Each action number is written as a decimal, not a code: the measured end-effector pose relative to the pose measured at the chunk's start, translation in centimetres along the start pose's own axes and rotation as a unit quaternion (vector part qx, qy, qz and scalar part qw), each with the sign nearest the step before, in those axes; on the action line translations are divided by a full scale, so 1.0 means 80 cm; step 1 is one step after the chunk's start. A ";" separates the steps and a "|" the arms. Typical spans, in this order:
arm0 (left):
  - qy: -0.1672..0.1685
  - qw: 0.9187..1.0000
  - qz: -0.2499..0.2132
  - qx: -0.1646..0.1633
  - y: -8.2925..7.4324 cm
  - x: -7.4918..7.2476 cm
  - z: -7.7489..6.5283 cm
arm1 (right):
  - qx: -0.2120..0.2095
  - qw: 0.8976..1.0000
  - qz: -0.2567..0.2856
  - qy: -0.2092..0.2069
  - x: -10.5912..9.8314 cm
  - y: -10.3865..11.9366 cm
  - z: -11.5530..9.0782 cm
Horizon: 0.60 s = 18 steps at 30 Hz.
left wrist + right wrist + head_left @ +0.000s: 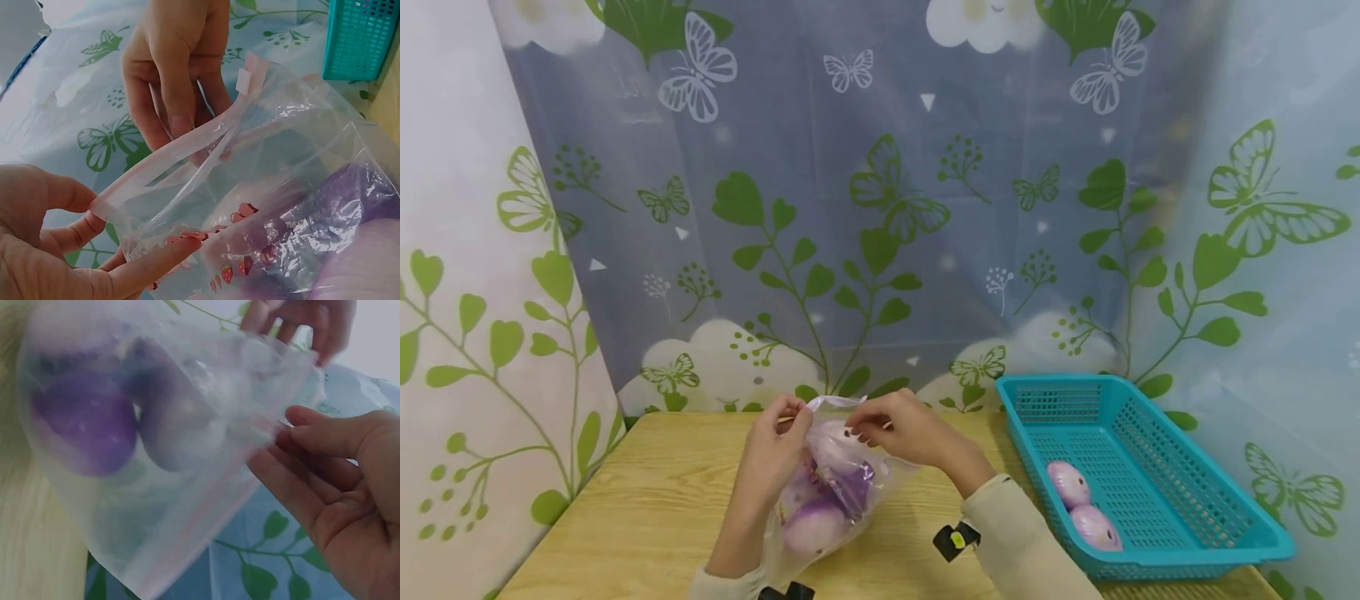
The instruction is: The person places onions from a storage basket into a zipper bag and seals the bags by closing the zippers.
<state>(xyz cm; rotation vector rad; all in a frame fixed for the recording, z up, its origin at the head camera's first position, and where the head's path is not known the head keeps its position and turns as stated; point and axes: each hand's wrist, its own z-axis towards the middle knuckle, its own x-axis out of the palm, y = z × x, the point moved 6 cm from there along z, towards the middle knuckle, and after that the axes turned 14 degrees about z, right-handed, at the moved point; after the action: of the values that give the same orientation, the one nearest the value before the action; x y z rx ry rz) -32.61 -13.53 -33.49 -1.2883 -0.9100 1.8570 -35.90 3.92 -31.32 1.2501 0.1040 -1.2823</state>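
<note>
A clear zip bag [891, 477] with a pale pink top strip and small strawberry prints is held up above the table between both hands. Inside it are several round purple-and-white onions [815, 529]. My left hand [772, 454] pinches one end of the strip between thumb and finger, its other fingers against the bag's side. Farther along the bag's mouth, my right hand [913, 429] pinches the edge with its fingertips. The left wrist view shows a gap at the mouth and a white slider [244, 81] near the strip's far end.
To the right stands a turquoise plastic basket [1206, 454] with two similar onions [1078, 504] along its near left side. The wooden table [640, 500] backs onto a printed curtain [820, 208], with more printed cloth at both sides.
</note>
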 end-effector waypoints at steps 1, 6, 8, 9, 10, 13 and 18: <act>0.001 1.000 -0.003 0.000 0.000 0.000 0.000 | 0.009 1.000 0.008 0.000 -0.005 0.001 -0.001; 0.011 1.000 -0.023 -0.001 0.001 0.000 -0.001 | 0.035 0.999 0.008 0.008 -0.033 0.006 -0.012; 0.012 1.000 -0.025 -0.001 0.001 0.000 -0.002 | 0.043 0.999 0.004 0.016 -0.045 0.006 -0.017; 0.013 1.000 -0.025 -0.001 0.001 0.000 -0.002 | 0.049 0.999 0.001 0.020 -0.051 0.006 -0.020; 0.013 1.000 -0.025 -0.001 0.001 0.000 -0.002 | 0.056 0.998 -0.001 0.024 -0.057 0.005 -0.023; 0.013 1.000 -0.023 -0.001 0.000 0.001 -0.002 | 0.080 0.996 -0.012 0.036 -0.077 0.005 -0.033; 0.012 1.000 -0.024 0.000 -0.001 0.002 -0.001 | 0.092 0.993 -0.053 0.054 -0.109 0.001 -0.050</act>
<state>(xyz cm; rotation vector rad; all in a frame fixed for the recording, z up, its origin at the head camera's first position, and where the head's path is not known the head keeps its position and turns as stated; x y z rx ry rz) -32.54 -13.38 -33.53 -1.2755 -0.9200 1.8013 -36.86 12.46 -27.06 1.4903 0.1331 -1.3376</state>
